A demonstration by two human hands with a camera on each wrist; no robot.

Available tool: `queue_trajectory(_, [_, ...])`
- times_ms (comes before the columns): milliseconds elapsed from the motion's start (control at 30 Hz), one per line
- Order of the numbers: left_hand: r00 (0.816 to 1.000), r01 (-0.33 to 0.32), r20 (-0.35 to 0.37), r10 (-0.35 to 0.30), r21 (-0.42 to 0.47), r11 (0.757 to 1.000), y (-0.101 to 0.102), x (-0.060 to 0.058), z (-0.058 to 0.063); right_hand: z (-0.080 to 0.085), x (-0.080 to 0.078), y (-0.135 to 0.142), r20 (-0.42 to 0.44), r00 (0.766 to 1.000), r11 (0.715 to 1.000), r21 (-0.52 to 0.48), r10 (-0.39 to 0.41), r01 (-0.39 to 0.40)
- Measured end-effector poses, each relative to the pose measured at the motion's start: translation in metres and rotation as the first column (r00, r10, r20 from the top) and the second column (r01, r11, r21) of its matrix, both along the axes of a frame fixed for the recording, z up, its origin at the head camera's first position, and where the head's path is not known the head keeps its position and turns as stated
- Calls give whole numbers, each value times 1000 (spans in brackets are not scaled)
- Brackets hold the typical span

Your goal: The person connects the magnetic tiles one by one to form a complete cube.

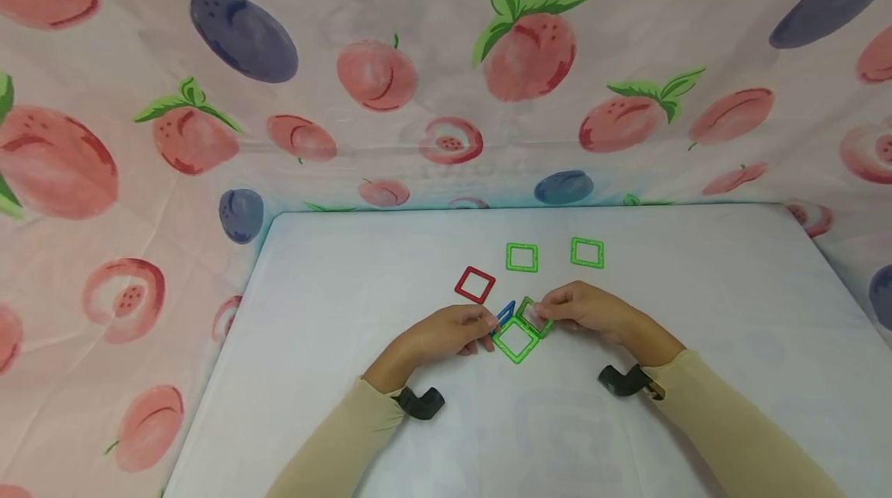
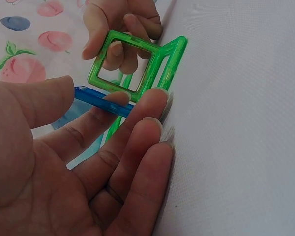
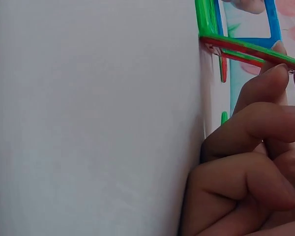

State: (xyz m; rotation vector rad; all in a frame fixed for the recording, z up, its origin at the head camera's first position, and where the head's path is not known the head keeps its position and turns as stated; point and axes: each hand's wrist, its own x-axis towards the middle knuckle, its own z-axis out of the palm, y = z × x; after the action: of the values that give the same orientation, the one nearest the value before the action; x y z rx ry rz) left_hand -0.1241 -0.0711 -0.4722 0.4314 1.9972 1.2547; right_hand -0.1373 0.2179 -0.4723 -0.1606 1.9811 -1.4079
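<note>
A green square magnetic tile (image 1: 529, 352), a hollow frame, lies flat on the table between the hands. My left hand (image 1: 449, 330) pinches a blue tile (image 2: 101, 100) between thumb and fingers, standing it tilted along the flat tile's left edge. With thumb and fingertips, my right hand (image 1: 585, 306) grips a second green tile (image 2: 132, 40), raised at an angle on the flat tile's far right edge. In the right wrist view this raised tile (image 3: 246, 47) appears edge-on, with red along its side. The other right fingers are curled by the table.
Beyond the left hand lies a red square tile (image 1: 475, 285). Two more green tiles lie flat farther back, one in the middle (image 1: 522, 245) and one to the right (image 1: 588, 240). A fruit-patterned cloth (image 1: 446, 95) hangs behind the white table (image 1: 334, 273).
</note>
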Motion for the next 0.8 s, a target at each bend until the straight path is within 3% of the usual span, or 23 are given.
queue_trajectory(567, [1000,10,-30,-10,6,1000,1,0,-2,-1,6,-15,-42,999,997,78,30,-27])
queue_trajectory(800, [999,15,-49,-16,-12,1000,1,1,-1,-4,6,-11,-28,1000,999,54,10,-8])
